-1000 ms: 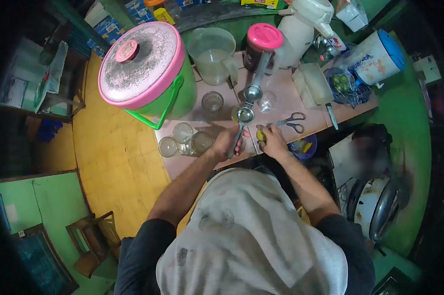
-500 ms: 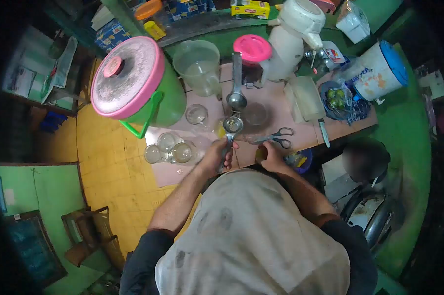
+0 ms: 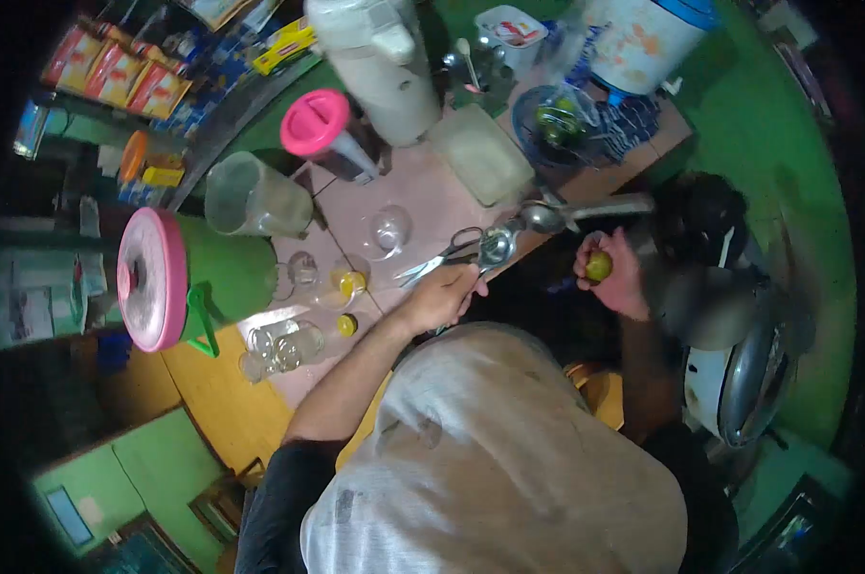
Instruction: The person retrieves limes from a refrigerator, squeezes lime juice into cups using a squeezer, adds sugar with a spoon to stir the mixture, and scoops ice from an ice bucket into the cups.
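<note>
My left hand (image 3: pixel 447 298) is closed around one handle of a metal citrus squeezer (image 3: pixel 497 247), which hangs unfolded over the table's edge. Its other handle points right, and a little pulp seems to lie in its cup. Off the table to the right, my right hand (image 3: pixel 619 277) is turned palm up, with a greenish-yellow lime piece (image 3: pixel 598 266) in its curled fingers. Scissors (image 3: pixel 461 239) lie just behind the squeezer. Left of my left hand are a cup of yellow juice (image 3: pixel 349 282) and a cut lime half (image 3: pixel 346 324).
Glass mugs (image 3: pixel 299 346) stand at the table's near left, beside a green drinks cooler (image 3: pixel 224 273). Behind are a plastic jug (image 3: pixel 255 196), a pink-lidded pitcher (image 3: pixel 322 134), a white flask (image 3: pixel 380 72), a plastic container (image 3: pixel 480 153) and bagged limes (image 3: pixel 559 122). A large pot (image 3: pixel 739 373) is right.
The view has turned to the right. The squeezer has swung from pointing away from me to pointing right. My right hand has moved outward, turning palm up with the lime piece.
</note>
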Available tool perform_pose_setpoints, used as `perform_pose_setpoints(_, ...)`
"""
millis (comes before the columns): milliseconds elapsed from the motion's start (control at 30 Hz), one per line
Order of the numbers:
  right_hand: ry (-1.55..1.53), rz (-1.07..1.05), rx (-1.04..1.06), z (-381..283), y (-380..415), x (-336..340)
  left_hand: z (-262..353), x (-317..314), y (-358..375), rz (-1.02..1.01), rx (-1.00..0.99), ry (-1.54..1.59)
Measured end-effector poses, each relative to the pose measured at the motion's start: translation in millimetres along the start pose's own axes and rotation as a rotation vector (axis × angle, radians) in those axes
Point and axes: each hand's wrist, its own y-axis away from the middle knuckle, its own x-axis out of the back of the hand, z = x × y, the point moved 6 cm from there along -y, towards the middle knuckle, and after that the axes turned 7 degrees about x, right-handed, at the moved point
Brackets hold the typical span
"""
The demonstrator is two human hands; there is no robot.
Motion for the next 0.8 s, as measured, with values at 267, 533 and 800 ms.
perform_pose_setpoints(267,0.559,-0.215,-0.08,-87,56,52,109,-71,-79,0.131,-0.357,-0.882)
perform_pose_setpoints(533,0.944,0.146,0.13,-32,41,79,126,-121,-131,0.08,-0.587,-1.075)
perform_pose_setpoints(800,0.586,0.342,0.062,-4,43,74,135,-143,-140,0.109,-0.608,-1.117)
